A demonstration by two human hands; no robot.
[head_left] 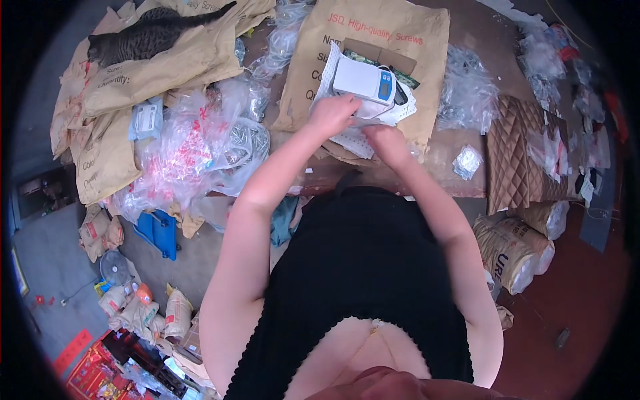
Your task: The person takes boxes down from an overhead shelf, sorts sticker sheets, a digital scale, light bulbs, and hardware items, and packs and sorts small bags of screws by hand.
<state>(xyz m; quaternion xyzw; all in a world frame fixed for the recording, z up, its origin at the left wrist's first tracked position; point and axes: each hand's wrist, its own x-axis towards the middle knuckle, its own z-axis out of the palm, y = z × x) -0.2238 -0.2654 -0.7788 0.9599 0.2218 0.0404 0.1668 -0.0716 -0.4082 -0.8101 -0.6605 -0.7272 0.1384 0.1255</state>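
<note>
On the sack near the middle of the table, I see a white device on dotted wrap. My left hand touches its near edge; my right is at the wrap's near edge. I cannot tell either hand's grip.

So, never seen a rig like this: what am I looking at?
There is no machine: these are a person's bare hands, and this one picture comes from a camera on their head. On the table, a white device with a blue panel lies amid dotted white wrapping over a paper bag. The left hand is at the device's near side, the right hand at the wrapping; their grip is unclear. Around lie plastic bags, a brown quilted cover and a cat.
</note>
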